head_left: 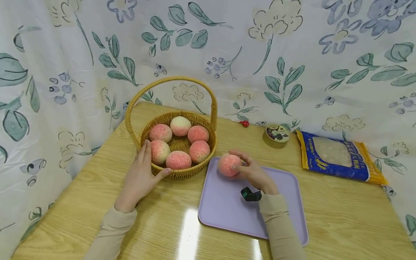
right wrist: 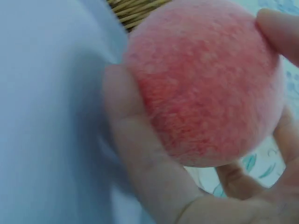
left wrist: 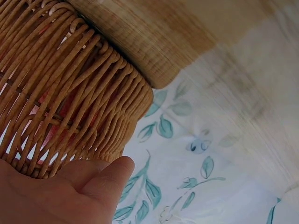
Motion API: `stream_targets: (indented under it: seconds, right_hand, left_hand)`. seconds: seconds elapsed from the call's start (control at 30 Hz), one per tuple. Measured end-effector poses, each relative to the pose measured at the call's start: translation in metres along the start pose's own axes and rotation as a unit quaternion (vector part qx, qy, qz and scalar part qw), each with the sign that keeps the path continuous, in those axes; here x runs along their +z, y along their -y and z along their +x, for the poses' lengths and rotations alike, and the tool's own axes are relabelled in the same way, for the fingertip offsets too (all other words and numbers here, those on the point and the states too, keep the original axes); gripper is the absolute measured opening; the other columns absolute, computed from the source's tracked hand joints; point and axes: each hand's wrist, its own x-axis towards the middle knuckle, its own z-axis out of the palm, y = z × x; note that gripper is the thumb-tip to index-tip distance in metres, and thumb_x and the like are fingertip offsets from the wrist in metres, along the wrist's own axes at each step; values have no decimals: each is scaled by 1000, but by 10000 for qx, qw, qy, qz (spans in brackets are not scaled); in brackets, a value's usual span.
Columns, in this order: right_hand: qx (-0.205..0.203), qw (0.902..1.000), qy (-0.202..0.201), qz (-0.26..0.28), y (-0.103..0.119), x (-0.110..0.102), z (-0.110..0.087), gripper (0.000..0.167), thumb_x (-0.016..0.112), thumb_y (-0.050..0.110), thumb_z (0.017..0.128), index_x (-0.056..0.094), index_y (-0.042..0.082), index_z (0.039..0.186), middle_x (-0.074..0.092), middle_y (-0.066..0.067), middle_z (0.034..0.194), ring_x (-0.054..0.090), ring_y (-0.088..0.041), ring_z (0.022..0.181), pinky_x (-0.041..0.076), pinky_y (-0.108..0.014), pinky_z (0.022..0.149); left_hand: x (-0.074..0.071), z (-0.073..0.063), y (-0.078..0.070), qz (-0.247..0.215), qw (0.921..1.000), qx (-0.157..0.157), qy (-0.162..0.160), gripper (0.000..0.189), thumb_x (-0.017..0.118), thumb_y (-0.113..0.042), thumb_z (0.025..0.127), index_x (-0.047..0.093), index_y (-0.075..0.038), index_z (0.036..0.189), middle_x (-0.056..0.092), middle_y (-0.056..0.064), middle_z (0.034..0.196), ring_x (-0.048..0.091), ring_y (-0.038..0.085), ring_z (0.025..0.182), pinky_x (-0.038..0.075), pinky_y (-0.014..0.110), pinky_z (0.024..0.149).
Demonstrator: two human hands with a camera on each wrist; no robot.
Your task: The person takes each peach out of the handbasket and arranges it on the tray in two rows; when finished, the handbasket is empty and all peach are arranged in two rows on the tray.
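A round, speckled pink peach (head_left: 229,164) is held in the fingers of my right hand (head_left: 252,172), over the far left corner of the lilac tray (head_left: 226,207). The right wrist view shows the thumb and fingers spread around the peach (right wrist: 205,84). To the left stands a wicker basket (head_left: 182,175) with a tall arched handle (head_left: 172,79). Several pink-and-cream peaches (head_left: 178,160) lie in a ring inside it. My left hand (head_left: 141,177) rests against the basket's near left side, fingers straight and thumb extended along the rim. The left wrist view shows that hand (left wrist: 88,191) beside the woven wall (left wrist: 70,102).
Behind the tray is a small round tin (head_left: 276,136) with a patterned lid. A blue and yellow plastic packet (head_left: 341,157) lies at the far right. A small red object (head_left: 244,123) sits near the back edge. Floral curtain (head_left: 231,50) hangs behind the wooden table (head_left: 345,223).
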Motion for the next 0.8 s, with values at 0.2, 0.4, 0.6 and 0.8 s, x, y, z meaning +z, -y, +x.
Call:
stream_targets:
  seconds: [0.2, 0.4, 0.6, 0.8]
  right_hand:
    - [186, 9985, -169, -481, 5, 7, 7, 59, 55, 11, 98, 32, 4, 151, 29, -17, 156, 49, -29, 122, 57, -45, 86]
    - [234, 9961, -585, -625, 4, 7, 8, 55, 47, 21, 103, 29, 7, 153, 24, -16, 159, 41, -35, 133, 54, -47, 94]
    - [200, 9910, -1031, -832, 7, 14, 7, 49, 50, 22, 102, 41, 9, 148, 34, -15, 156, 44, -34, 132, 54, -45, 93]
    - [123, 9778, -1748, -1150, 9, 17, 13, 37, 53, 16, 100, 57, 4, 135, 53, -18, 140, 56, -25, 115, 60, -38, 77]
  left_hand:
    - [-2, 0, -1, -51, 9999, 41, -122, 108, 57, -63, 88, 1, 2, 154, 7, 26, 161, 15, 45, 147, 23, 61, 115]
    - [-1, 0, -1, -34, 10000, 9, -80, 109, 57, -64, 87, 0, 0, 155, 7, 25, 161, 16, 45, 147, 23, 61, 115]
    - [1, -1, 0, -26, 10000, 0, -61, 108, 57, -63, 87, 0, -1, 155, 8, 25, 161, 16, 45, 147, 24, 61, 115]
    - [1, -1, 1, -42, 10000, -14, -52, 108, 56, -63, 88, 0, -1, 155, 7, 25, 161, 15, 45, 147, 23, 61, 115]
